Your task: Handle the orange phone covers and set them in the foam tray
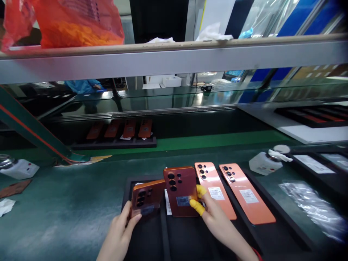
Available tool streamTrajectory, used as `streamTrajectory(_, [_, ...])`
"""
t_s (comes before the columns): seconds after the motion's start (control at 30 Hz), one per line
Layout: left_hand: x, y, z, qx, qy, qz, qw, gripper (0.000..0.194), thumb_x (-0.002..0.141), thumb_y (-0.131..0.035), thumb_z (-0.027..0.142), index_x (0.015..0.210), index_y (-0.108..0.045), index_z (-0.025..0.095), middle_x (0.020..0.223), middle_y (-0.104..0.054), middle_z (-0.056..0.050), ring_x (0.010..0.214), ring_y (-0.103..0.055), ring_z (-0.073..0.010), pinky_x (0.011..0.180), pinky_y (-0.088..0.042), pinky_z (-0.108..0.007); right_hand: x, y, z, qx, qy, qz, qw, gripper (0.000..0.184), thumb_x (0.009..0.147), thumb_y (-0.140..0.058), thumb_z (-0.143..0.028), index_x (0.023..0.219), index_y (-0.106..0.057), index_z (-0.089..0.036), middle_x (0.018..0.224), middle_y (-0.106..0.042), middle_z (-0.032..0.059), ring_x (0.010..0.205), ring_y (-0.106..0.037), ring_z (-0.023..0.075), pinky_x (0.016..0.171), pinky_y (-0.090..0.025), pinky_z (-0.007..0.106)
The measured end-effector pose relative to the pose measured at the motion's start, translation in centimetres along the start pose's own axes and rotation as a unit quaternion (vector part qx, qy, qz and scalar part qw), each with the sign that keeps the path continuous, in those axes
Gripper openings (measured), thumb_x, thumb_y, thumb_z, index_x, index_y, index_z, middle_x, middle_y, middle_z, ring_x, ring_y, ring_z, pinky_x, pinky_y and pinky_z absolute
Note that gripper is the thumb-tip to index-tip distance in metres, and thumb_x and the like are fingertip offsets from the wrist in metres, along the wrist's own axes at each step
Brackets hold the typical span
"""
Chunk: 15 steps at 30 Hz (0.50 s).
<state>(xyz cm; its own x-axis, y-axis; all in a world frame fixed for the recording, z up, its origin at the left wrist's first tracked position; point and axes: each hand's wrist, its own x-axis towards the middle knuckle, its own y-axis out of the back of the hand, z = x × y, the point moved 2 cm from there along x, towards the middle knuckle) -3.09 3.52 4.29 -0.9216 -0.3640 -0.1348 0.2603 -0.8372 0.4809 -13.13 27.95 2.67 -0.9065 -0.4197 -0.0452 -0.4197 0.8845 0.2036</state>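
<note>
My left hand (121, 226) grips an orange smartphone (146, 197) by its lower left side, tilted with its camera side toward me. In my right hand (210, 208), yellow finger cots cover the thumb and a fingertip, pinching the right edge of a second orange phone (181, 188), held more upright with a label on its back. Both are raised over a black compartment tray (187, 239). Two more orange phones, a nearer one (217, 192) and one further right (248, 195), rest in the tray, back side up with white labels.
A white dispenser bottle (265, 163) and clear plastic bags (312, 206) are on the right. Another bottle (20, 168) stands far left. Behind, a tray (116, 143) bears several orange phones. A shelf beam (174, 59) crosses above, carrying a red bag (78, 23). A person's blue sleeve (81, 86) shows beyond.
</note>
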Motion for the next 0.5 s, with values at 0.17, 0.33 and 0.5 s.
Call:
streamTrajectory(0.17, [1.1, -1.1, 0.4, -0.071, 0.031, -0.073, 0.994, 0.053, 0.076, -0.050, 0.062, 0.102, -0.055, 0.016, 0.087, -0.066, -0.009, 0.086, -0.061, -0.0271, 0.075, -0.049, -0.032, 1.6, -1.2, 0.7, 0.011, -0.042, -0.009, 0.999, 0.035, 0.083, -0.049, -0.049, 0.104, -0.051, -0.021, 0.100, -0.060, 0.0069, 0.095, -0.058, 0.0231, 0.084, -0.046, 0.036])
streamTrajectory(0.33, [2.3, -2.1, -0.4, -0.051, 0.007, -0.053, 0.997, 0.059, 0.081, -0.042, 0.056, 0.119, -0.042, 0.012, 0.114, -0.057, -0.016, 0.104, -0.055, -0.0279, 0.093, -0.043, -0.041, 2.3, -1.7, 2.2, 0.077, -0.056, 0.069, 0.993, 0.056, 0.071, -0.061, -0.053, 0.111, -0.041, -0.019, 0.091, -0.056, 0.0045, 0.075, -0.060, 0.0196, 0.075, -0.049, 0.038])
streamTrajectory(0.5, [1.1, -1.9, -1.7, -0.013, -0.090, 0.116, 0.989, 0.050, 0.089, -0.036, 0.045, 0.131, -0.036, 0.018, 0.141, -0.031, -0.011, 0.133, -0.027, -0.0228, 0.112, -0.022, -0.045, 0.6, 2.5, 4.3, 0.053, 0.024, 0.229, 0.972, 0.058, 0.068, -0.066, -0.052, 0.111, -0.041, -0.023, 0.112, -0.055, 0.0117, 0.106, -0.056, 0.0270, 0.079, -0.052, 0.037])
